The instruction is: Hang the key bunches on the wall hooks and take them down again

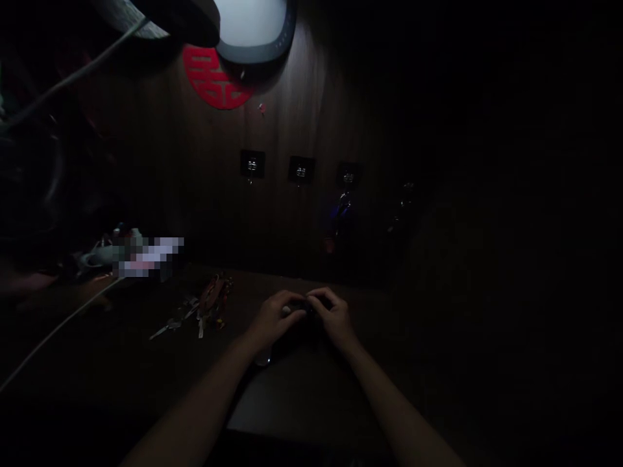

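My left hand (275, 319) and my right hand (335, 316) come together low over a dark tabletop, their fingertips nearly touching. The fingers of both are curled in a pinch around a small dark thing (309, 310), too dim to name. A small pale spot (285, 311) shows inside the curl of my left hand; whether it is part of an object I cannot tell. Below my left wrist lies a shiny, glassy-edged object (264, 357), partly covered by the arm. Left of my hands sits a bunch of keys (171, 326) beside a brown strap (211, 295).
Behind the table (272, 412) stands a dark wooden panel (292, 117) with several sockets (252, 165) and a red cut-out sign (217, 84). A lit, rounded white panel (253, 23) hangs above. A white cable (58, 332) crosses the left side near a blurred-out bright item (150, 256).
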Available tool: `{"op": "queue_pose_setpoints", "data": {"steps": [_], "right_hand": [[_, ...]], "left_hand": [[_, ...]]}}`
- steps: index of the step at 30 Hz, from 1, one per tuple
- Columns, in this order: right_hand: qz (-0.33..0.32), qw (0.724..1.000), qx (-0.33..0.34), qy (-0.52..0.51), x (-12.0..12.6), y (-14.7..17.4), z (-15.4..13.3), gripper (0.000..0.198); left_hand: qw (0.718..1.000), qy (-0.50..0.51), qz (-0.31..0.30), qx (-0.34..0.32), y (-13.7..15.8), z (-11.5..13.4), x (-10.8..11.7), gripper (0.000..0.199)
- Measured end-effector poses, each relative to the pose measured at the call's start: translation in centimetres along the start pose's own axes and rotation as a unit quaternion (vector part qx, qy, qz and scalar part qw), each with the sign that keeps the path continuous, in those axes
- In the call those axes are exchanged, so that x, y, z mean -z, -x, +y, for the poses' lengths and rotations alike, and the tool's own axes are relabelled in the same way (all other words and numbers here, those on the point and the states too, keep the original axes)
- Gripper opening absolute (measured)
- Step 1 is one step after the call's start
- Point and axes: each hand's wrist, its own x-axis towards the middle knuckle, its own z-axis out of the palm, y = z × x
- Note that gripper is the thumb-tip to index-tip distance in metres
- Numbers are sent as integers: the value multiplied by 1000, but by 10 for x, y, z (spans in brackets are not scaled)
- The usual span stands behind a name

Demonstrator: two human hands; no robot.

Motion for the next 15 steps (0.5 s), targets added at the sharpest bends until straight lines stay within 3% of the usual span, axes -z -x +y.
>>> {"op": "queue_pose_setpoints", "data": {"steps": [5, 15], "right_hand": [[25, 998, -33, -51, -2, 0, -3, 15], [33, 984, -119, -127, -4, -2, -5, 21]], "left_hand": [[1000, 15, -23, -11, 0, 0, 0, 33], [994, 103, -11, 41, -2, 0, -2, 24]]}}
